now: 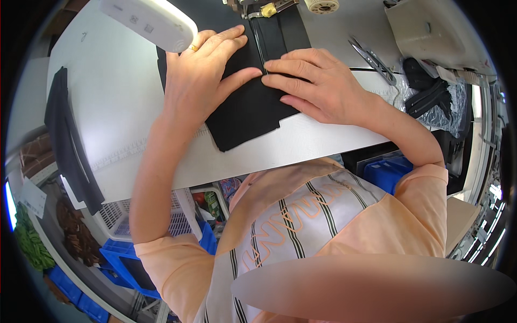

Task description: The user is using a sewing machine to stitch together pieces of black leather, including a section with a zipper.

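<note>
- Keeping the bare left hand (202,72) flat, fingers spread and clamped on nothing, should steady the matte black cloth panel (239,121).
- The bare right hand (331,83) presses with fingertips, thumb apart; even pressure suits the narrow, glinting dark strip (257,40).
- The panel lies on the smooth white tabletop (307,140), reaching the metal machine foot (252,16); best keep strip straight, fingertips clear.

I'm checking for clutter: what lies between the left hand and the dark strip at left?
In the head view, a sliver of black cloth, then bare white table.
</note>
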A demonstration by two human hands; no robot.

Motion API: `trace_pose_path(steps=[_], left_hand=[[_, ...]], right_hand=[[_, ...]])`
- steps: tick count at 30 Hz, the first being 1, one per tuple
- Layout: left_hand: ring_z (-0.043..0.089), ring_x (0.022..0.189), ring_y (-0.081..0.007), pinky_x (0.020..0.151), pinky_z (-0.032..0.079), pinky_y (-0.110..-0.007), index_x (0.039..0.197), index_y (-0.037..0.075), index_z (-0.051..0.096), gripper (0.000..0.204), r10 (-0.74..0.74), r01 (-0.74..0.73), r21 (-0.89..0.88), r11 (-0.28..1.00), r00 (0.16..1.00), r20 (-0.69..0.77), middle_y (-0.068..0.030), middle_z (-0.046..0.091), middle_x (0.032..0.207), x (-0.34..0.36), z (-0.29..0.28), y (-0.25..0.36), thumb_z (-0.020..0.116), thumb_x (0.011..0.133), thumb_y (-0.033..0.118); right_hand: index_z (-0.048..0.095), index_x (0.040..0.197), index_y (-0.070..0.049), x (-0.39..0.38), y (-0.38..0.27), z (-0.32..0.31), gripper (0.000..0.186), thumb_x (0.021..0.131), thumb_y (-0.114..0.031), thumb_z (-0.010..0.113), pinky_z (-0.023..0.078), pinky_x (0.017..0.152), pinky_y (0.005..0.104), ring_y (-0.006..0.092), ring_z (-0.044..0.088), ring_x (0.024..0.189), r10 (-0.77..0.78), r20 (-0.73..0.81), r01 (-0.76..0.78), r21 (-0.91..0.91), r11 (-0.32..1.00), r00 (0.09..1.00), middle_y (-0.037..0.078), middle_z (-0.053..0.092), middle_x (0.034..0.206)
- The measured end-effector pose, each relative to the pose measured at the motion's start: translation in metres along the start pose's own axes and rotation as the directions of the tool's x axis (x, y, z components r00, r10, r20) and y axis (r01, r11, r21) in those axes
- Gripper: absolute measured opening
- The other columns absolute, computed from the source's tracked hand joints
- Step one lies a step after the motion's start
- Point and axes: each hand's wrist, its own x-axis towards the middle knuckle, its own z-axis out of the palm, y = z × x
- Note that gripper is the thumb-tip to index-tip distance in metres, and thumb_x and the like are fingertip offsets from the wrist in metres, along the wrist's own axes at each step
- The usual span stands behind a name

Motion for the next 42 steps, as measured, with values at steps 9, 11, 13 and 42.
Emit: trace_pose_path(steps=[9,11,13,42], left_hand=[[0.064,0.093,-0.0237,0.080,0.053,-0.034,0.100,0.003,0.069,0.041,0.139,-0.136,0.031,0.990,0.978,-0.157,-0.0031,0.070,0.110,0.021,0.000,-0.018,0.082,0.070,0.029],[0.064,0.094,-0.0232,0.080,0.053,-0.034,0.101,0.003,0.070,0.040,0.139,-0.139,0.012,0.990,0.977,-0.161,-0.0032,0.071,0.111,0.021,0.000,-0.018,0.081,0.071,0.027],[0.064,0.094,-0.0229,0.080,0.053,-0.034,0.101,0.004,0.070,0.039,0.145,-0.141,0.036,0.989,0.976,-0.165,-0.0032,0.071,0.111,0.016,0.004,-0.016,0.081,0.072,0.027],[0.060,0.106,-0.0192,0.095,0.039,-0.048,0.111,0.014,0.071,0.034,0.083,-0.077,0.095,0.992,0.995,-0.060,0.0027,0.066,0.116,0.020,0.003,-0.012,0.074,0.080,0.028]], right_hand=[[0.066,0.112,-0.014,0.010,0.017,0.007,0.035,0.078,-0.018,0.074,0.048,0.087,0.0339,0.0184,0.056,0.108,0.012,-0.056,-0.013,-0.018,1.000,0.998,-0.002,0.062,0.116],[0.066,0.111,-0.014,0.012,0.017,0.008,0.034,0.078,-0.018,0.074,0.048,0.087,0.0337,0.0182,0.056,0.108,0.008,-0.066,-0.010,-0.022,1.000,0.998,-0.002,0.062,0.116],[0.067,0.111,-0.014,0.012,0.016,0.008,0.034,0.078,-0.018,0.074,0.048,0.087,0.0335,0.0180,0.056,0.107,0.006,-0.077,-0.008,-0.022,1.000,0.997,-0.002,0.062,0.115],[0.069,0.107,-0.010,0.027,0.048,0.005,0.024,0.086,-0.021,0.069,0.051,0.085,0.0315,0.0184,0.061,0.100,-0.001,-0.140,0.000,-0.009,1.000,0.990,0.002,0.067,0.110]])
